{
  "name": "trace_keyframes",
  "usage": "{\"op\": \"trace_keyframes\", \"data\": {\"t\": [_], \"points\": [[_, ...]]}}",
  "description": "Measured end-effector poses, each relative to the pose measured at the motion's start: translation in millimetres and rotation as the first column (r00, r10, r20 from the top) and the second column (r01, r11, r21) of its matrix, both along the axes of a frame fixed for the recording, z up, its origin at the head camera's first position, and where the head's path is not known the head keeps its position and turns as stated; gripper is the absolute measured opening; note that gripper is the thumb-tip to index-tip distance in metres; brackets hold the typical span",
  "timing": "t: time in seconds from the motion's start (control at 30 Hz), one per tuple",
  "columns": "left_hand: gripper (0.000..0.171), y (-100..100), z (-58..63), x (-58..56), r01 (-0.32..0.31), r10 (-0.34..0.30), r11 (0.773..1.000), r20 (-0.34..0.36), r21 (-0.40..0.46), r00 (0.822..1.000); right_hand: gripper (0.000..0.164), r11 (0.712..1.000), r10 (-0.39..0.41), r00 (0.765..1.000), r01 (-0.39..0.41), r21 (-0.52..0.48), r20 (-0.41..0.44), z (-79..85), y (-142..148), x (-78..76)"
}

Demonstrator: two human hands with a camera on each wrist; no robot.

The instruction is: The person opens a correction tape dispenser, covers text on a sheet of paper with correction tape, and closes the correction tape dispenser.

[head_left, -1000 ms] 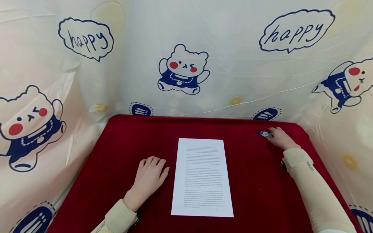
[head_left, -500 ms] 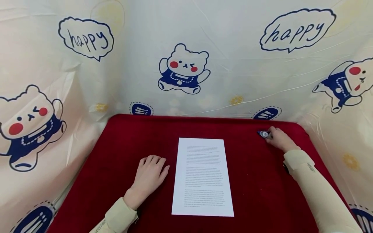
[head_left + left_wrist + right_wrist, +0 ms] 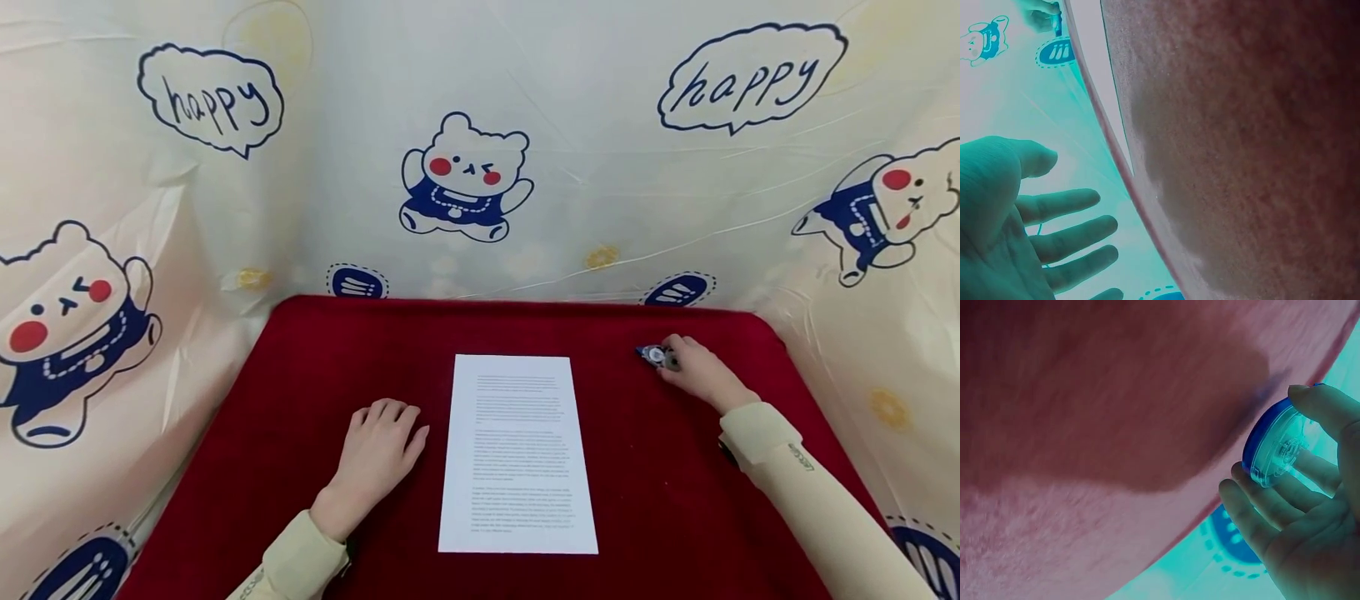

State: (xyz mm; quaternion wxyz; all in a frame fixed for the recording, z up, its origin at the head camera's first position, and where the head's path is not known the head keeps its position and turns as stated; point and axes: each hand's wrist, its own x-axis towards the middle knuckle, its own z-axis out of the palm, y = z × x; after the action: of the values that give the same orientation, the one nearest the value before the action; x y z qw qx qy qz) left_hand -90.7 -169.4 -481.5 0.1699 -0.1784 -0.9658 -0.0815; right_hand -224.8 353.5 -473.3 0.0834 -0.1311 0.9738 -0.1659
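In the head view my right hand (image 3: 699, 372) pinches a correction tape (image 3: 653, 356) at the far right of the red-covered table, its blue tip pointing left. The right wrist view shows the clear-and-blue casing of the correction tape (image 3: 1266, 447) between thumb and fingers, with a shadow on the cloth beside it. A printed sheet of paper (image 3: 517, 454) lies flat in the middle of the table. Just left of the sheet is my left hand (image 3: 377, 450), palm down, fingers relaxed and spread, holding nothing; in the left wrist view its fingers (image 3: 1072, 240) extend loosely.
A dark red cloth (image 3: 330, 350) covers the table. A pale curtain (image 3: 585, 192) printed with bears and "happy" bubbles encloses the back and both sides, close to the table's edges.
My right hand has moved left and a little nearer with the correction tape, most of it in the last half second. The left hand and paper have stayed in place; the head view has shifted slightly.
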Motion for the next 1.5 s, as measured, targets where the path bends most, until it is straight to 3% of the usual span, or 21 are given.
{"op": "trace_keyframes", "data": {"t": [0.3,0.47,0.8,0.93,1.23,1.5], "points": [[0.027,0.4,2.5,0.3,-0.002,0.002,1.000,0.010,0.011,1.000,0.041,0.996,0.079,0.996,-0.081,-0.038,-0.044,14.8,-38.2,27.3],[0.026,0.5,2.9,-0.2,0.002,-0.002,1.000,0.005,0.015,1.000,0.041,0.994,0.110,0.992,-0.111,-0.006,-0.060,23.9,-59.9,43.7],[0.025,2.1,2.0,2.1,0.001,-0.002,1.000,0.019,0.027,1.000,0.051,0.983,0.182,0.981,-0.181,0.022,-0.061,42.0,-98.5,74.9],[0.025,2.7,1.4,2.6,0.007,-0.007,0.999,0.014,0.036,1.000,0.055,0.977,0.212,0.975,-0.213,-0.013,-0.066,48.2,-108.0,84.1],[0.025,4.6,-1.1,3.3,0.018,-0.019,0.999,0.015,0.046,1.000,0.037,0.952,0.272,0.960,-0.278,-0.125,-0.061,63.6,-122.9,101.7],[0.025,9.3,0.7,2.8,0.027,-0.028,0.999,0.033,0.044,0.999,0.046,0.929,0.331,0.944,-0.328,-0.172,-0.013,76.0,-137.4,110.2]]}}
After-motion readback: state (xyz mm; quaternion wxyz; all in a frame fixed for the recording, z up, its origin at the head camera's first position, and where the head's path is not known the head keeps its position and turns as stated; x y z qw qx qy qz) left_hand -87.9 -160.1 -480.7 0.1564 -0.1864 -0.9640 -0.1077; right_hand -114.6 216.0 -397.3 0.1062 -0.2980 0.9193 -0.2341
